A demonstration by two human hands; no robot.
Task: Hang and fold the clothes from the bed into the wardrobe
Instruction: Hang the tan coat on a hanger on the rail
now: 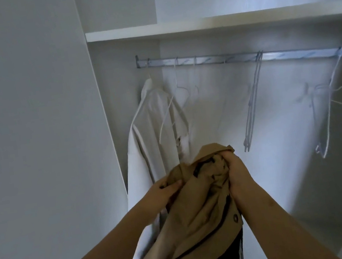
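A tan coat (197, 211) with a dark lining and a brown button hangs bunched between both hands in front of the open wardrobe. My left hand (164, 192) grips its left side, fingers curled into the cloth. My right hand (235, 168) grips the crumpled collar area at the top. Behind them a metal rail (233, 59) runs across the wardrobe. A white garment (150, 132) hangs at the rail's left end. Several bare white hangers (249, 105) dangle along the rail.
A white shelf (193, 25) sits above the rail. The wardrobe's left side panel (104, 117) and a plain wall stand to the left. More white hangers (328, 103) hang at the rail's right end.
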